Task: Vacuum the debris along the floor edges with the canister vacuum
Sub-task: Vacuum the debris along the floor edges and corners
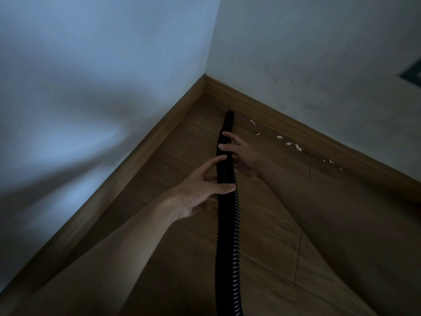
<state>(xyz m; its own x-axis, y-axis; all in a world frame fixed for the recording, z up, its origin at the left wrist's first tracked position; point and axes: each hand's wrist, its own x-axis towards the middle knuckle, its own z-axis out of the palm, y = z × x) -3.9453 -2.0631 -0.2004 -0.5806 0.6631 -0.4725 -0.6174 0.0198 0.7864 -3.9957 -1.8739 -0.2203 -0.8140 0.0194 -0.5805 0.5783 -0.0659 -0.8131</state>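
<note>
A black ribbed vacuum hose (227,236) runs from the bottom of the view up to a smooth black nozzle (228,124) that points into the room corner. My left hand (202,188) grips the hose from the left, thumb across its top. Further up, my right hand (241,153) holds the nozzle end from the right, fingers curled over it. Several small white scraps of debris (289,143) lie on the wooden floor along the right baseboard, to the right of the nozzle tip.
Two white walls meet at a corner (205,75), each with a wooden baseboard (296,124) at its foot. Brown wood-pattern flooring (273,224) fills the lower view. A dark framed object (412,74) shows at the right edge on the wall.
</note>
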